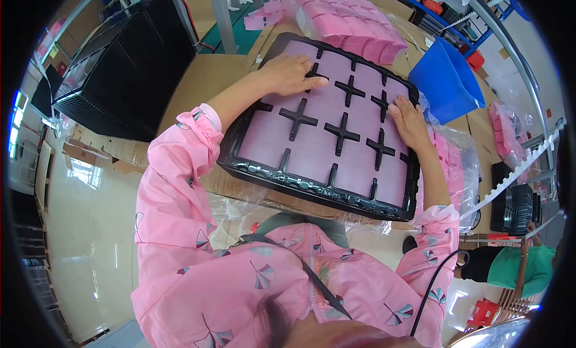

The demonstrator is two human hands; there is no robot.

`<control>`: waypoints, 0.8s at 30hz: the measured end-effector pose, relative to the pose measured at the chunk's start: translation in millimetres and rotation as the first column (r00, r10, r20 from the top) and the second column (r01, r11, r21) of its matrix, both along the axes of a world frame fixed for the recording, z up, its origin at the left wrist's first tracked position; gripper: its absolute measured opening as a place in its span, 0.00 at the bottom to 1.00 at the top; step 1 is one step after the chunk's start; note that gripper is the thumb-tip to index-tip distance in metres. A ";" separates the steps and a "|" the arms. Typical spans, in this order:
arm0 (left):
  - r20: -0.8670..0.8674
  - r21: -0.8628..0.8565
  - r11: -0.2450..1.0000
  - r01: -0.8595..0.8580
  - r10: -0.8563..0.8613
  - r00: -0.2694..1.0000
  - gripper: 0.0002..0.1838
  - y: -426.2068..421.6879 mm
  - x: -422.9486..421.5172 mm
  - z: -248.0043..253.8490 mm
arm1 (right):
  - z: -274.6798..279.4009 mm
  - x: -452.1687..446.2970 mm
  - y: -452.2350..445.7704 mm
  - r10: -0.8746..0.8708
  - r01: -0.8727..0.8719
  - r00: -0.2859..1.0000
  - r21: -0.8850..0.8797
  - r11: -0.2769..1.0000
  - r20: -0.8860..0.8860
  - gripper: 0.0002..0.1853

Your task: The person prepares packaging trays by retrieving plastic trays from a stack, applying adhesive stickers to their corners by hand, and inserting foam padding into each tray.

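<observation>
A black plastic tray (288, 175) lies on the cardboard-covered table in front of me. Pink sheet material (318, 138) fills its pockets, and black cross-shaped dividers (342, 134) stand up between them. My left hand (291, 75) rests flat on the tray's far left part, fingers spread, thumb stretched toward the middle. On the right side, my right hand (411, 123) lies over the pink surface near the tray's rim, with its fingers extended. Neither hand grips anything.
Tall stacked black trays (126, 66) stand at the left. Behind the tray is a pile of pink pieces (348, 24) in clear plastic. A blue bin (447, 78) sits at the right, near more plastic-wrapped pink pieces (453, 162). A person in green (519, 267) is at lower right.
</observation>
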State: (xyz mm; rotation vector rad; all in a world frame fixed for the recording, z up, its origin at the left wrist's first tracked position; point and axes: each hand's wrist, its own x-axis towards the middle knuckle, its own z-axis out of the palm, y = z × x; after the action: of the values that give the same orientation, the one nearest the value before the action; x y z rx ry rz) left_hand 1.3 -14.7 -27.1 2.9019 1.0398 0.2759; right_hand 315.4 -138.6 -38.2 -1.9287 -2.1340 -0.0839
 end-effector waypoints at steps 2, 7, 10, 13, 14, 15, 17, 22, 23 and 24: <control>0.017 -0.041 0.999 -0.015 0.016 1.000 0.47 7.6 0.8 -2.1 | 0.8 -0.3 7.1 -0.015 0.016 0.999 -0.014 1.000 0.038 0.34; 0.036 -0.032 0.999 -0.043 0.044 0.998 0.50 23.4 5.2 -4.6 | -1.2 4.1 26.8 -0.035 0.036 0.992 -0.005 0.999 0.122 0.36; 0.045 0.005 0.999 -0.053 0.052 0.998 0.51 31.1 6.5 -7.3 | -3.4 7.8 36.4 -0.063 0.063 0.992 0.000 0.998 0.105 0.36; 0.041 0.143 0.988 -0.061 0.055 0.998 0.51 32.7 5.6 -12.0 | -2.1 8.0 39.1 -0.076 0.077 0.991 -0.011 0.997 0.109 0.35; -0.009 0.083 0.994 -0.076 0.077 0.997 0.51 28.1 5.5 -2.8 | -0.9 9.1 38.4 -0.073 0.075 0.991 -0.015 0.997 0.108 0.35; -0.011 0.077 0.993 -0.087 0.088 0.996 0.50 28.4 5.2 -3.6 | -0.9 10.7 37.9 -0.073 0.075 0.991 -0.017 0.997 0.108 0.35; -0.012 0.071 0.993 -0.096 0.097 0.995 0.50 31.6 4.6 -5.0 | -0.4 9.5 39.3 -0.087 0.090 0.989 -0.019 0.996 0.122 0.34; -0.222 0.115 0.973 -0.203 0.224 0.949 0.46 24.8 2.6 5.5 | -0.6 10.1 32.6 -0.132 0.140 0.977 -0.036 0.989 0.169 0.36; -0.250 0.142 0.970 -0.199 0.229 0.941 0.47 24.2 2.2 7.9 | 2.6 8.4 32.6 -0.140 0.150 0.973 -0.041 0.988 0.183 0.36; -0.277 0.169 0.966 -0.196 0.238 0.931 0.48 20.9 1.1 10.1 | 0.4 7.7 32.4 -0.143 0.152 0.971 -0.030 0.988 0.193 0.38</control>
State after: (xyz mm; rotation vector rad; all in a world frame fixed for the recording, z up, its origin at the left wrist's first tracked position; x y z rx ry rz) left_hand 2.4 6.3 -17.1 3.0157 1.4474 -0.0895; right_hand 323.1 -106.2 -37.8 -2.1837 -2.1198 -0.2623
